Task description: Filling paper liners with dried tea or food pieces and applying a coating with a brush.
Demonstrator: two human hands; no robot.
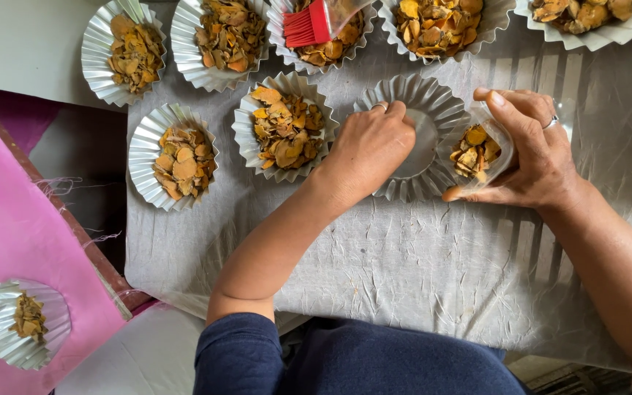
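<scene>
Head view: nearest us lay the crumpled grey cloth (404,271) over the table. On it, the left hand (371,150) rested fingers curled inside the empty fluted foil tray (440,110), pressing its floor; whether it pinched anything we could not tell. The right hand (532,150) held a clear cup of orange-brown chips (477,150), tilted toward the tray's right rim, just beside it. Farther off stood filled foil trays (283,128) and a red brush (309,23).
</scene>
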